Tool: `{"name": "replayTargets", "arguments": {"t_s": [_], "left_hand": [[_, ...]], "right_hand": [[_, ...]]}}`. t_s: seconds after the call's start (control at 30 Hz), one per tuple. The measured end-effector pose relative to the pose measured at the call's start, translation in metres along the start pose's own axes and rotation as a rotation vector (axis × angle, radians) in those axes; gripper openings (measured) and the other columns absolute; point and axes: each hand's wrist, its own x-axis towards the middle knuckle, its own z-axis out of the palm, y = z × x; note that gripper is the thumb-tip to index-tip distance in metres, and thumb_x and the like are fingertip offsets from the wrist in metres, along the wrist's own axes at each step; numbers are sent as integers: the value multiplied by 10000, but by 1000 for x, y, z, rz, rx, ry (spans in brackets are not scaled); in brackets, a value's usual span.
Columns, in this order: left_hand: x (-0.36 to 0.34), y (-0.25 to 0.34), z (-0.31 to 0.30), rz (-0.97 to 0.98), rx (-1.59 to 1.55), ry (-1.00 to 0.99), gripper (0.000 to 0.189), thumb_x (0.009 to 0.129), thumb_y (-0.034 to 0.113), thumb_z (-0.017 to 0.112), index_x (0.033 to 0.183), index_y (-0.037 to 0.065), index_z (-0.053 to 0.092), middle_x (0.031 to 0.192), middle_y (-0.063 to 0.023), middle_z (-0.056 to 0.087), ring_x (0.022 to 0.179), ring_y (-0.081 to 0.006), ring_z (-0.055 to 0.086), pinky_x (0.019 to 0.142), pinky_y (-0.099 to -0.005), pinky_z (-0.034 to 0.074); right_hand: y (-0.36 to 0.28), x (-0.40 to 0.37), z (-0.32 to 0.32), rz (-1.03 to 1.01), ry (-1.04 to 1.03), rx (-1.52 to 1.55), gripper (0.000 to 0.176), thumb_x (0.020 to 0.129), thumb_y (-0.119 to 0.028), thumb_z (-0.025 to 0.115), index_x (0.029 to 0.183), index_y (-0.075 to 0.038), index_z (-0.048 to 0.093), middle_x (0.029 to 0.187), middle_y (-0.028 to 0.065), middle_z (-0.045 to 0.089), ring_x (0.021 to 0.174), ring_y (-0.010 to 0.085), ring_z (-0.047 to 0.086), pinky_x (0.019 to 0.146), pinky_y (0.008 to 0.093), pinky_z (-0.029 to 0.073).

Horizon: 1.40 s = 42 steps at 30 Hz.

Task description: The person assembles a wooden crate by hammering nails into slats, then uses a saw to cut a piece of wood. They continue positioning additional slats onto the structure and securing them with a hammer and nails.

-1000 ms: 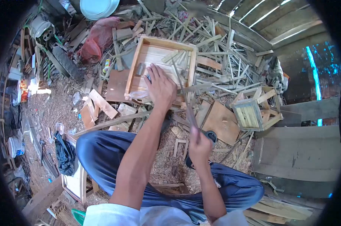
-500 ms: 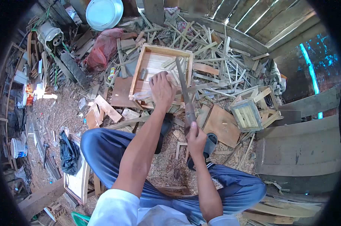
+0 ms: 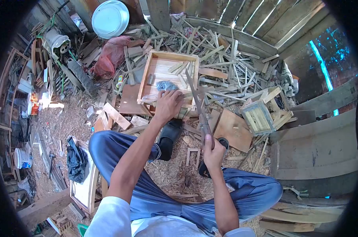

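Note:
My right hand is wrapped round the handle of a machete. Its long dark blade points away from me, past the right side of a shallow wooden box. My left hand is closed at the box's near edge, with a wooden strip sticking out to its right toward the blade. How the fingers grip the strip is partly hidden. Just beyond the left knuckles, a bluish see-through bundle lies in the box, along with several short wood pieces.
Heaps of wood offcuts spread beyond and right of the box. A small wooden frame box and a brown board lie to the right. A red plastic bag and a white basin are at the back left.
My left hand has shifted slightly down and left, leaving the bluish bundle in view. The right hand and machete have moved slightly right and toward me. The camera view has shifted a little.

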Motion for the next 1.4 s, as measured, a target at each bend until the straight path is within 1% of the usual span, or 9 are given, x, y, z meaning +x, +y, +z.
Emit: {"name": "replayTargets", "arguments": {"t_s": [0.17,0.23,0.47,0.53,0.7,0.77,0.87,1.03,1.4], "left_hand": [[8,-1,10,62,-51,-38,226,850,179,616,1052,83,650,980,-106,651,950,-298,606,873,-417,415],[10,2,11,48,-31,-165,218,860,157,597,1053,65,644,944,-119,634,923,-317,604,798,-417,454],[12,3,13,84,-67,-104,187,875,134,564,1023,37,623,899,-126,598,867,-340,603,719,-440,487],[13,4,11,67,-98,-124,165,880,148,561,986,30,608,892,-130,589,857,-335,606,722,-437,485],[15,10,8,22,-61,-141,191,884,207,560,959,35,595,896,-132,587,859,-334,604,741,-441,478],[13,12,9,8,-50,-157,200,884,224,558,956,41,593,898,-132,587,858,-335,603,746,-443,476],[13,11,10,28,-53,-123,203,888,232,548,958,46,592,889,-136,607,867,-339,607,751,-443,478],[16,9,12,-32,-106,-153,184,870,216,553,914,41,590,861,-134,652,887,-317,618,764,-442,481],[21,6,18,-89,-83,-91,168,830,173,587,920,32,572,849,-162,649,855,-335,627,758,-451,479]], "right_hand": [[1,-4,-4,-4,0,31,349,946,-312,594,896,21,684,568,219,531,497,294,614,497,395,433],[1,-3,-5,-24,-29,-59,325,947,-291,591,904,18,684,586,224,539,519,322,626,501,393,439],[-5,-6,-4,-12,-61,-85,292,953,-265,579,973,9,681,600,222,547,525,339,618,500,395,439],[-14,-10,-4,-45,11,-78,382,982,-276,548,757,23,623,479,54,461,444,125,454,460,347,359],[-19,-22,-2,10,-11,-58,376,981,-274,550,771,33,606,502,96,457,456,140,447,462,351,353],[-15,-8,9,-35,-45,-141,302,956,-259,576,900,25,661,617,240,561,571,399,616,504,423,449],[-16,14,28,-76,-34,-121,316,956,-254,575,840,34,637,617,246,565,569,411,606,507,445,448],[-3,-31,22,10,33,-21,340,959,-262,562,839,47,639,564,213,526,515,346,606,484,397,411],[-3,-25,13,1,-47,-80,341,970,-275,550,863,29,659,533,173,489,471,241,579,469,372,405]]}}
